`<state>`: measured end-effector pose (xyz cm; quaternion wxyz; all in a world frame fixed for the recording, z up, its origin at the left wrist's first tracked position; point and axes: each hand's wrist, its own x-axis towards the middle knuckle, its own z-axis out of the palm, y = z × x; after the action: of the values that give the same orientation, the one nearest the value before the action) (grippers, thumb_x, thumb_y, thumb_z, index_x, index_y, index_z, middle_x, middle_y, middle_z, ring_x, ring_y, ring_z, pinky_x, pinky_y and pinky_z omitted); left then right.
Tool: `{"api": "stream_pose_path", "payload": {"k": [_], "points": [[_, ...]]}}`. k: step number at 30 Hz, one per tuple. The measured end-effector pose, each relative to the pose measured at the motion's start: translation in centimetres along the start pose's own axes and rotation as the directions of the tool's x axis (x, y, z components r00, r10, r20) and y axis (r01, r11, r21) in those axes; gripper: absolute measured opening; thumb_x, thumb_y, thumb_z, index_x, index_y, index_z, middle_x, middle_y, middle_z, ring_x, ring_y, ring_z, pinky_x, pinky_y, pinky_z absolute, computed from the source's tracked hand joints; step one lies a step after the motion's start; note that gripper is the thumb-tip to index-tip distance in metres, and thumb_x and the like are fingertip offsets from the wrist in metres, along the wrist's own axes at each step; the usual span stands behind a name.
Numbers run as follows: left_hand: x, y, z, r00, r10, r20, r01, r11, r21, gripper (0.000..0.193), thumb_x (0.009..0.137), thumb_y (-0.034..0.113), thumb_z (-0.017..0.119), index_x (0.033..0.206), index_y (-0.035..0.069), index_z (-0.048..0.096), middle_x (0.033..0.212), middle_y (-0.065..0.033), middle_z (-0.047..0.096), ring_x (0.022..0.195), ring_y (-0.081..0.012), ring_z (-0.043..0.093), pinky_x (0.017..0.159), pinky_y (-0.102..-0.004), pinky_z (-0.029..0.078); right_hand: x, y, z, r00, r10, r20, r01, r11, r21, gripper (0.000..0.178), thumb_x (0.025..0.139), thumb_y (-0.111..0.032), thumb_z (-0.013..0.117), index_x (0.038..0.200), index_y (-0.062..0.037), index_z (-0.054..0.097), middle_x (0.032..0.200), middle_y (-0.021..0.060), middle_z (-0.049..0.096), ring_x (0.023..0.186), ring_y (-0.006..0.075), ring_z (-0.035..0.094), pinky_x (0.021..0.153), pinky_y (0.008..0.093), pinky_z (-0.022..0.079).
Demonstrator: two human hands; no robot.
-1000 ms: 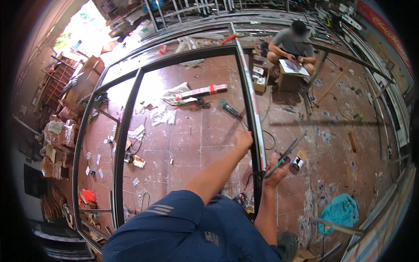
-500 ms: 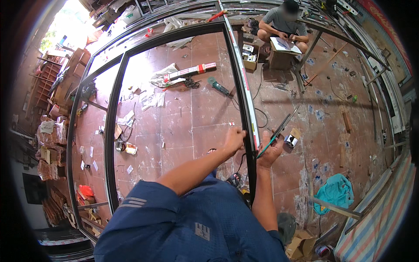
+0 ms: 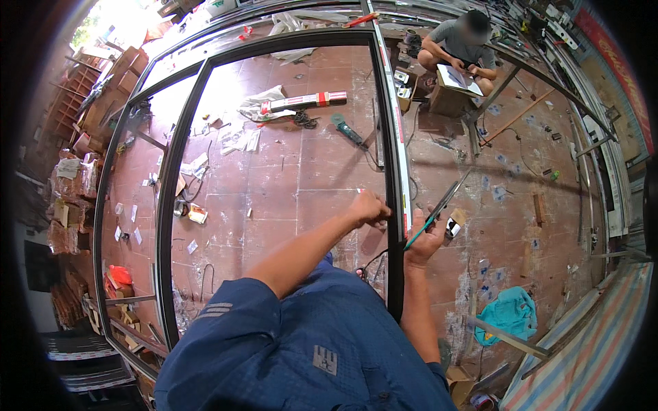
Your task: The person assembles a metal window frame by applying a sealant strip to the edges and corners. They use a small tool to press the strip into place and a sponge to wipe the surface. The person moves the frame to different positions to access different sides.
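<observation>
A large dark metal frame (image 3: 383, 103) stands in front of me, with a pale strip along the outer side of its right bar. My left hand (image 3: 371, 208) is closed, fingers curled against that bar's inner edge; whatever lies in them is hidden. On the bar's other side, my right hand (image 3: 425, 243) holds a long, slim tool (image 3: 447, 200) with dark, narrow blades and a teal handle, like scissors, pointing away to the upper right. Below my left hand, a thin black cord (image 3: 374, 259) curves up to the bar.
Beyond the frame lie a teal angle grinder (image 3: 349, 131) and a red-and-white bundle (image 3: 305, 103). A co-worker (image 3: 460, 51) crouches at a box at the far right. To the right are a turquoise cloth (image 3: 507, 316), a small open box (image 3: 454, 224) and a striped sheet (image 3: 582, 342).
The view has shifted slightly, so the frame and floor things sit a little differently. My left hand has turned slightly at the bar, while my right hand still holds the tool.
</observation>
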<state>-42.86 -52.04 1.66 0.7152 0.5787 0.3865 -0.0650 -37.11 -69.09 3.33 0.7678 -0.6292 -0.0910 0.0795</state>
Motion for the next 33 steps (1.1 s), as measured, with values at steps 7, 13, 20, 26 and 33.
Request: {"api": "stream_pose_path", "payload": {"k": [7,13,20,26,33], "points": [[1.2,-0.6,-0.3,0.994,0.069,-0.085,-0.079,0.989,-0.122,0.014,0.093,0.01,0.074,0.083,0.002,0.068,0.072,-0.0103,0.07,0.058,-0.0185,0.069,0.048,-0.0316,0.057,-0.4,-1.6,0.6,0.999,0.023,0.027,-0.023,1.0,-0.006,0.035,0.096,-0.01,0.076,0.125,0.0011,0.059,0.098,0.0025,0.062,0.078,0.0079,0.06,0.069,0.0229,0.049],[0.3,-0.2,0.7,0.991,0.077,-0.107,-0.081,0.996,-0.035,0.016,0.092,0.009,0.074,0.082,0.0,0.067,0.07,-0.0099,0.068,0.056,-0.0184,0.068,0.047,-0.031,0.055,-0.6,-1.3,0.6,1.0,0.012,-0.003,-0.012,0.998,-0.061,0.036,0.096,-0.008,0.076,0.126,0.0008,0.059,0.091,-0.0003,0.061,0.075,0.0061,0.059,0.064,0.0223,0.048],[0.3,-1.7,0.7,0.98,0.135,-0.147,-0.163,0.965,-0.203,0.017,0.095,0.011,0.071,0.084,-0.001,0.066,0.069,-0.01,0.065,0.055,-0.0182,0.066,0.047,-0.0316,0.055,-0.6,-2.2,0.7,0.998,0.038,0.04,-0.037,0.999,-0.01,0.034,0.096,-0.01,0.077,0.124,-0.0011,0.059,0.087,-0.0015,0.059,0.065,0.005,0.055,0.058,0.0216,0.044],[0.6,-1.5,1.4,0.977,0.104,-0.185,-0.132,0.98,-0.147,0.018,0.095,0.013,0.07,0.086,-0.003,0.066,0.068,-0.0095,0.064,0.054,-0.018,0.065,0.048,-0.0329,0.057,-0.6,-2.6,0.8,0.998,0.05,0.041,-0.049,0.998,-0.029,0.035,0.096,-0.01,0.077,0.124,-0.0007,0.059,0.09,-0.0003,0.06,0.067,0.0057,0.055,0.06,0.0217,0.045],[2.7,-0.6,0.6,0.949,0.191,-0.251,-0.223,0.969,-0.106,0.018,0.09,0.011,0.074,0.081,-0.004,0.069,0.066,-0.0121,0.067,0.053,-0.0169,0.065,0.048,-0.0333,0.058,-0.5,-2.1,0.3,0.998,0.053,0.023,-0.052,0.998,-0.035,0.034,0.096,-0.007,0.075,0.124,0.0004,0.058,0.096,0.0013,0.061,0.074,0.006,0.056,0.065,0.0223,0.047]]}}
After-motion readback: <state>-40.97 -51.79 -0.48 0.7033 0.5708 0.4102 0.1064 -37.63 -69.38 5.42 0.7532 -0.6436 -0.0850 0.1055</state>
